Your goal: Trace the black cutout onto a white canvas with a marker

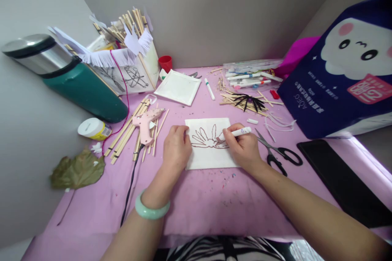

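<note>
A small white canvas panel (211,161) lies flat on the pink tablecloth, with a brown outline of long petals spreading from a centre. My right hand (245,147) grips a white marker (241,131), its tip down at the drawing near the middle of the petals. The heel of that hand covers the panel's right edge. At the panel's left edge is my left hand (177,147), its fingers curled and the thumb against the border, pinching it. A white marker cap (252,121) lies on the cloth just beyond my right hand.
Scissors (277,151) lie right of my right hand. A pink glue gun (147,124) rests on wooden sticks (127,132) at left. Behind are another white panel (179,88), a marker (210,89) and a black spider (248,101). A green bottle (88,89) leans at left; a blue bag (324,102) stands right.
</note>
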Motion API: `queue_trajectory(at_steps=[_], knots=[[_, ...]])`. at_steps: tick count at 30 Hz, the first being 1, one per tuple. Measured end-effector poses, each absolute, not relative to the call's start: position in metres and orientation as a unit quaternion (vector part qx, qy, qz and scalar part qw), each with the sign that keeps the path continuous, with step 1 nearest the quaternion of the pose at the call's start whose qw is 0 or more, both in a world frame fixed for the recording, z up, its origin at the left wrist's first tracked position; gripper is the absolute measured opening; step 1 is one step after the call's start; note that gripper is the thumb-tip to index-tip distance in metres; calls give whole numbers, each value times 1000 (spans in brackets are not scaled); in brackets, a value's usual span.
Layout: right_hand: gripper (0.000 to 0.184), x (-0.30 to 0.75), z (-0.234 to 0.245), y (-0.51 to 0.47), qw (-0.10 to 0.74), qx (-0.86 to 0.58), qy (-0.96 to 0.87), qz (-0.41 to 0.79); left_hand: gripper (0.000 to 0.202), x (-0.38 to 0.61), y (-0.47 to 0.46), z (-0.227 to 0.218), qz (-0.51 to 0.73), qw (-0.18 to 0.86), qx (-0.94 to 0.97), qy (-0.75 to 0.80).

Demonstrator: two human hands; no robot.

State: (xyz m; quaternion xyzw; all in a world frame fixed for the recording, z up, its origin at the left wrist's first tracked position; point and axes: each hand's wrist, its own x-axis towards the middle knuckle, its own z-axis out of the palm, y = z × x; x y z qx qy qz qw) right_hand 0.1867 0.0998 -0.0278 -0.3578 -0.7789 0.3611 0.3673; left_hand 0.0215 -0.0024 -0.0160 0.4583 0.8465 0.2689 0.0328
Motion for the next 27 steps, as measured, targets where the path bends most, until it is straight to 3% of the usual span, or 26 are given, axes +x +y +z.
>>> queue_trajectory(at_steps=[27], knots=[[24,188,-27,99,362,-352,-776,377,26,22,-3,-16,270,39,461,845]])
